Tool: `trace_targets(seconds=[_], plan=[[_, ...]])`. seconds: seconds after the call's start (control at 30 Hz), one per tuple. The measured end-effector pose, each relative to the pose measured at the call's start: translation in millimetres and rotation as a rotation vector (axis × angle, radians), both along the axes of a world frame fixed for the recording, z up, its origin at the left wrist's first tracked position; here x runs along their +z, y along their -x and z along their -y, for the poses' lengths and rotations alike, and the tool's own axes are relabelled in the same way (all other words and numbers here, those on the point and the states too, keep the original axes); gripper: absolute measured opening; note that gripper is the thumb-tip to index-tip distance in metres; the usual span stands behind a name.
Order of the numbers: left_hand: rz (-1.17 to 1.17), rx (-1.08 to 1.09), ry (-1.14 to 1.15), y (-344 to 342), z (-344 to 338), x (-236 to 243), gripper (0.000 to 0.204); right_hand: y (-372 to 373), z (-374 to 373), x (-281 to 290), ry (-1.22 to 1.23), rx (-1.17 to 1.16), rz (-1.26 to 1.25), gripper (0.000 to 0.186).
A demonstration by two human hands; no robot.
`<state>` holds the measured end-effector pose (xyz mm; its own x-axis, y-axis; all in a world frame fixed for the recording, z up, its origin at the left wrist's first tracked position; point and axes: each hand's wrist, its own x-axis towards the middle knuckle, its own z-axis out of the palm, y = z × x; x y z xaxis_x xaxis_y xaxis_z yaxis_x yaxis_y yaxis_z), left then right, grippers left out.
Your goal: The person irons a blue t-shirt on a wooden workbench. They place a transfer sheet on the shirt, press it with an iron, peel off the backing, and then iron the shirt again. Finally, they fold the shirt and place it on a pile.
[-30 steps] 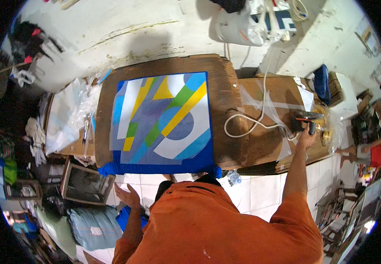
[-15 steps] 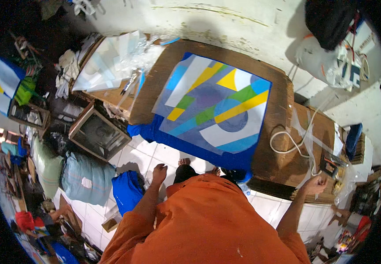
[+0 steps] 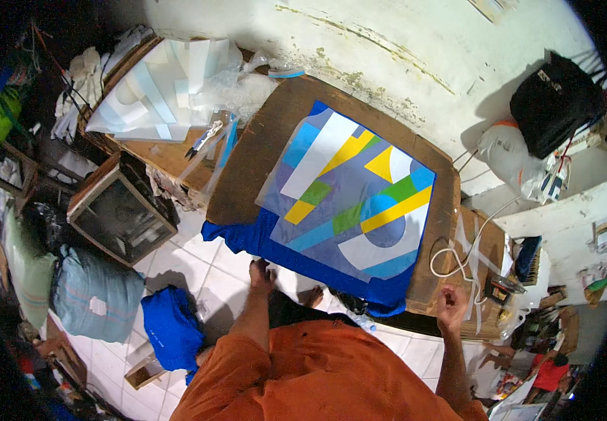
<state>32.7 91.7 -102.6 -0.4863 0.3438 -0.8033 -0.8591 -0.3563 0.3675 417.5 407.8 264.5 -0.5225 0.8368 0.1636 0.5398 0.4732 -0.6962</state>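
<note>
Blue cloth with a multicoloured geometric print [image 3: 349, 196] lies flat on the brown wooden table [image 3: 261, 151]. I note my right hand [image 3: 452, 309] has left the coiled white cable [image 3: 457, 256], loosely curled, empty. Left hand [image 3: 261, 274], open, now nears the cloth's front edge.

Table [image 3: 247, 161]: standing against the wall [image 3: 387, 42].
Cloth [image 3: 345, 203]: lying on it, hanging over the near edge.
Cord [image 3: 457, 252]: coiling right of the cloth.
Left hand [image 3: 261, 274], right hand [image 3: 452, 307]: hovering before the near edge.
</note>
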Motion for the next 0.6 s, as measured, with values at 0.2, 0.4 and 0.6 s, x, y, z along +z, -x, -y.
trace_targets(seconds=[0.2, 0.4, 0.6], plan=[[0.114, -0.042, -0.054, -39, 34, 15, 0.024, 103, 47, 19, 0.127, 0.218, 0.134, 0.016], [-0.218, 0.207, 0.058, -103, 78, 147, 0.033, 230, 108, 31, 0.318, 1.007, 0.271, 0.031], [-0.708, 0.095, 0.177, -125, 43, 271, 0.037, 321, 167, 48, -0.124, 1.914, 0.104, 0.092]])
